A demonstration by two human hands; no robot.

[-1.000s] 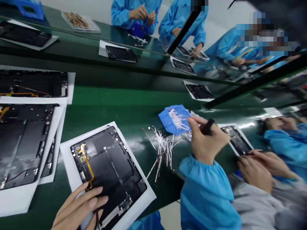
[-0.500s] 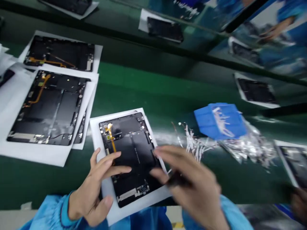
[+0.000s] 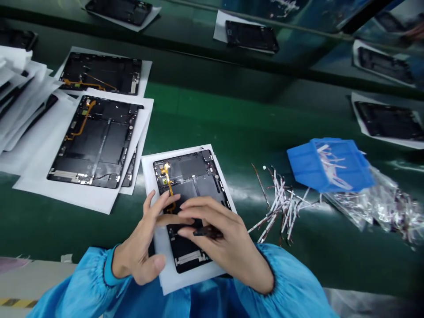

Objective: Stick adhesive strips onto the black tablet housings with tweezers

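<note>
My left hand point(image 3: 142, 240) rests its fingers on the lower left of a black tablet rear housing point(image 3: 194, 176), holding nothing. An orange flex cable point(image 3: 168, 183) runs down the housing's upper left, and its lower end passes under my fingers. My right hand point(image 3: 220, 234) lies over the housing's lower middle, shut on a small black part point(image 3: 207, 232). The hands nearly meet and hide the housing's centre. The housing sits on a white sheet point(image 3: 148, 181).
Other tablet housings on white sheets point(image 3: 94, 141) lie to the left, beside a pile of white sheets point(image 3: 20, 92). To the right are loose white strips point(image 3: 281, 207), a blue plastic tray point(image 3: 329, 165) and a clear bag point(image 3: 374, 207). A glossy panel reflects the green bench above.
My view has swung round. My right hand has moved in from the right, still gripping the black part, and now lies over the housing beside my left hand.
</note>
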